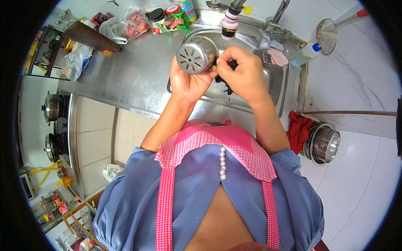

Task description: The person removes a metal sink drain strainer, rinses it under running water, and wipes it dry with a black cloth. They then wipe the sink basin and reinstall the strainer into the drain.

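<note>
A stainless steel cup [191, 58] with slots cut in its base rests tilted in my left hand [188, 84], base facing me and open end turned away. My right hand [241, 73] is curled by the cup's side, thumb and forefinger pinched together near the left fingertips. Black, soft-looking material [232, 64] shows between the right hand's fingers; what it is I cannot tell. More black ragged pieces [228, 89] lie or hang below that hand, over the steel sink [207, 89]. The inside of the cup is hidden.
A faucet with a pink-and-black nozzle [230, 29] reaches over the sink. At its right are a wire rack [267, 59] with scrubbers, a bottle [306, 56] and a hanging strainer [326, 36]. Jars, packets and bagged tomatoes [135, 28] line the counter's back. Pots [51, 106] stand far left.
</note>
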Motion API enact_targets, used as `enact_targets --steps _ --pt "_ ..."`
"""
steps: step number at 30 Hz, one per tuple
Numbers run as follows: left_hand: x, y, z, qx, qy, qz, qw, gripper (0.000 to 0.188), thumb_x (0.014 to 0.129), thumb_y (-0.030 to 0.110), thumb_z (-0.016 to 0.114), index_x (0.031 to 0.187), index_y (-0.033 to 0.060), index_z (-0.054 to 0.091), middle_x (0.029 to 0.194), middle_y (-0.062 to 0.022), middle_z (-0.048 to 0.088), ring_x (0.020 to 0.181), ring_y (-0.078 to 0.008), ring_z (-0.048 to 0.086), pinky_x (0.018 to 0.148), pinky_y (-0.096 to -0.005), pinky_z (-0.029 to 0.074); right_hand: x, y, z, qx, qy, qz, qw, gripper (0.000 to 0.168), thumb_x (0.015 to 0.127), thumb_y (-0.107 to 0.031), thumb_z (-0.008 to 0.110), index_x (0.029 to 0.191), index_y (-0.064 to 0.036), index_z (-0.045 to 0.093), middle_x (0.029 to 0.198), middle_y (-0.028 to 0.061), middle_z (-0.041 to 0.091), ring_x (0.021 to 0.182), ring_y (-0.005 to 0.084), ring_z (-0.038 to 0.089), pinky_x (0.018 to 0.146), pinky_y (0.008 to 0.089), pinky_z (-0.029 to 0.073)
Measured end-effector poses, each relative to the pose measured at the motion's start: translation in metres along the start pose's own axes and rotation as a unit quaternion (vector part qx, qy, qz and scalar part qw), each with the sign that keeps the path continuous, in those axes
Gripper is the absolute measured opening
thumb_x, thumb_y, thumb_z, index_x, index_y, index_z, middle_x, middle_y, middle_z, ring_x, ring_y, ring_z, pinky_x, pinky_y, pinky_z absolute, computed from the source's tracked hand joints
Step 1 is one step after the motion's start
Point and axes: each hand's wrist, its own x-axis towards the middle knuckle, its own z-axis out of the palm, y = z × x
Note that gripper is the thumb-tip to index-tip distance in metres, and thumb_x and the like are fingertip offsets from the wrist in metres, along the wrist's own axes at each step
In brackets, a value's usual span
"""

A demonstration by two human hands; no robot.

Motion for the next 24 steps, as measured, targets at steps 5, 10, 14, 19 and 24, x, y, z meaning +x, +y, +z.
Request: enact_targets --steps 5,10,14,19,24 --pt "0.004 0.003 -0.016 -0.172 -0.009 -0.079 0.982 0.035 0.091 0.028 0.037 0.110 0.0036 0.054 0.108 -0.0108 0.059 0.101 -0.0273 0.055 0.091 -0.0452 0.042 -0.008 -0.001 0.006 0.070 0.002 0.084 0.994 0.010 0.068 -0.007 0.065 0.070 -0.001 0.057 0.064 0.0108 0.060 0.054 0.0217 0.057 0.050 0.0304 0.044" --pt "0.005 0.000 -0.009 -0.102 0.005 -0.016 0.995 0.033 0.091 0.025 0.038 0.108 0.0025 0.054 0.109 -0.0111 0.059 0.101 -0.0267 0.056 0.095 -0.0429 0.041 -0.007 0.004 0.011 0.045 0.027 0.079 0.996 0.010 0.068 -0.008 0.066 0.070 -0.001 0.059 0.064 0.0108 0.061 0.054 0.0179 0.057 0.050 0.0284 0.044" --pt "0.005 -0.001 -0.011 -0.050 0.021 0.001 0.999 0.033 0.091 0.026 0.038 0.107 0.0034 0.055 0.108 -0.0112 0.060 0.102 -0.0261 0.056 0.094 -0.0429 0.041 -0.006 0.001 0.012 -0.004 0.054 0.055 0.997 0.010 0.070 -0.009 0.065 0.072 -0.001 0.060 0.064 0.0115 0.061 0.055 0.0166 0.058 0.051 0.0277 0.044" --pt "0.000 -0.005 -0.016 0.072 0.000 0.011 0.997 0.036 0.090 0.030 0.038 0.108 0.0031 0.055 0.107 -0.0113 0.060 0.100 -0.0245 0.057 0.091 -0.0406 0.043 0.005 0.010 -0.002 0.122 0.077 0.131 0.981 0.010 0.075 -0.011 0.064 0.074 -0.001 0.061 0.062 0.0019 0.058 0.058 0.0051 0.050 0.053 0.0229 0.042" --pt "-0.003 -0.003 -0.013 0.218 0.025 0.071 0.973 0.042 0.091 0.034 0.036 0.110 0.0015 0.053 0.108 -0.0118 0.059 0.098 -0.0244 0.057 0.088 -0.0384 0.044 0.011 0.006 -0.017 0.091 0.035 0.064 0.993 0.008 0.075 -0.007 0.064 0.076 0.000 0.060 0.067 0.0044 0.060 0.061 0.0091 0.053 0.057 0.0240 0.043"
